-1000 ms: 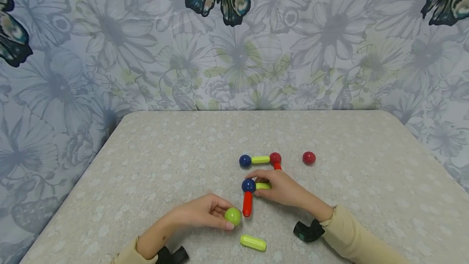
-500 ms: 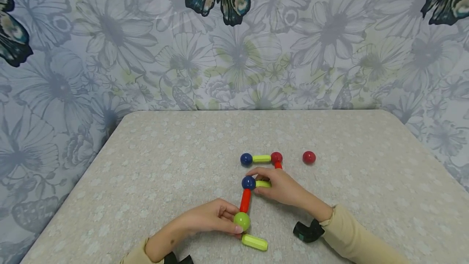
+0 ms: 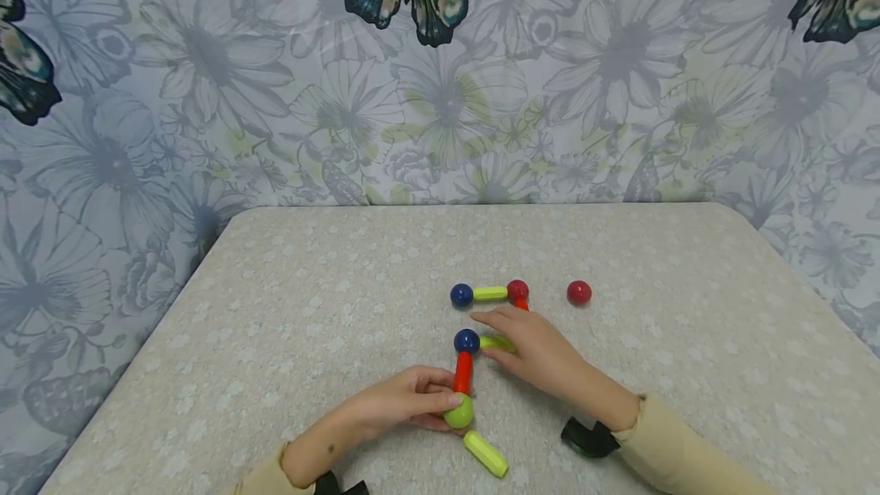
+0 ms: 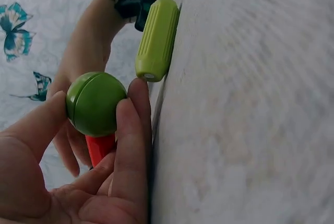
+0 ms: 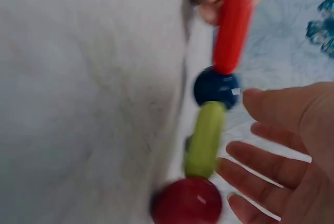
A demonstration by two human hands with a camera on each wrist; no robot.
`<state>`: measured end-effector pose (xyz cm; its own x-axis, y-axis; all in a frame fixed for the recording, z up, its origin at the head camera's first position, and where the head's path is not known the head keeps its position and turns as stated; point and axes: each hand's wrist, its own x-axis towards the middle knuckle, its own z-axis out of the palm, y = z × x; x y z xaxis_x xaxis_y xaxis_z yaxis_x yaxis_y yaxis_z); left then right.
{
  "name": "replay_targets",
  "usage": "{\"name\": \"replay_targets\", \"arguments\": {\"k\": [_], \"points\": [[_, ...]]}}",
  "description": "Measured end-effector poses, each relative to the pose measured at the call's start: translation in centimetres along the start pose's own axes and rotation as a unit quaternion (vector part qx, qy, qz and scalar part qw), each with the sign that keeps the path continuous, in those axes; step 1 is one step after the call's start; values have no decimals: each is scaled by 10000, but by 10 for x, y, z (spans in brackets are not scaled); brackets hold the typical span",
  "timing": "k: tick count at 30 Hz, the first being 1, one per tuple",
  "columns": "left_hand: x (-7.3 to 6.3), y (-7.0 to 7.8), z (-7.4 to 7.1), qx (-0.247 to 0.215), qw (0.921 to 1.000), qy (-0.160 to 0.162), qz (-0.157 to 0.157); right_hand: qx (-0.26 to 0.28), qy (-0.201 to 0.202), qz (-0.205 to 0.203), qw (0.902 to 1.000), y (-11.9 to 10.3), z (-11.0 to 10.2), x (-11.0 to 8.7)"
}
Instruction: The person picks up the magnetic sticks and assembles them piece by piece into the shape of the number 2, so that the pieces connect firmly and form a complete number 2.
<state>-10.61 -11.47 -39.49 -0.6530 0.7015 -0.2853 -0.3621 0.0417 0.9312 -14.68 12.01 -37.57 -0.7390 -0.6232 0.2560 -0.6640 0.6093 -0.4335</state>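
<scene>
In the head view my left hand [image 3: 399, 403] pinches a light green ball [image 3: 459, 412] between thumb and fingers. The ball meets the near end of a red rod [image 3: 464, 373], whose far end joins a dark blue ball [image 3: 467, 341]. From there a yellow-green rod [image 3: 496, 343] runs under my right hand [image 3: 543, 354]. The right wrist view shows this rod ending at a red ball [image 5: 188, 203]; my right fingers are spread beside the chain, gripping nothing. A loose yellow-green rod [image 3: 485, 454] lies close to the left fingertips.
Farther back, another blue ball [image 3: 462, 295], a yellow-green rod [image 3: 490, 293] and a red ball [image 3: 518, 290] are joined, with a red rod [image 3: 522, 304] partly hidden by the right hand. A separate red ball [image 3: 579, 293] lies right. A patterned cloth covers the table [image 3: 309, 289].
My left hand has brought the green ball rightward to the red rod's end. The loose yellow-green rod has turned. My right hand has loosened from the blue ball and shifted slightly right.
</scene>
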Motion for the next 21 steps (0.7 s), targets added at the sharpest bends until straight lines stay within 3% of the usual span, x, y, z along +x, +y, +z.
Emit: {"name": "replay_targets", "arguments": {"k": [3, 5, 10, 14, 21], "points": [[2, -2, 3, -53, 9996, 258, -75, -542, 135, 151, 9983, -13, -12, -21], [2, -3, 4, -105, 9991, 403, -118, -692, 11, 197, 9974, -23, -17, -37], [1, -5, 4, -142, 9991, 407, -64, -194, -805, -208, 9964, -40, -10, -65], [1, -5, 6, -164, 9993, 321, 18, 202, -1299, -404, 9905, -45, 5, -70], [1, -4, 10, -70, 9983, 569, -29, 469, -1478, 238, 9876, -48, 16, -69]]}}
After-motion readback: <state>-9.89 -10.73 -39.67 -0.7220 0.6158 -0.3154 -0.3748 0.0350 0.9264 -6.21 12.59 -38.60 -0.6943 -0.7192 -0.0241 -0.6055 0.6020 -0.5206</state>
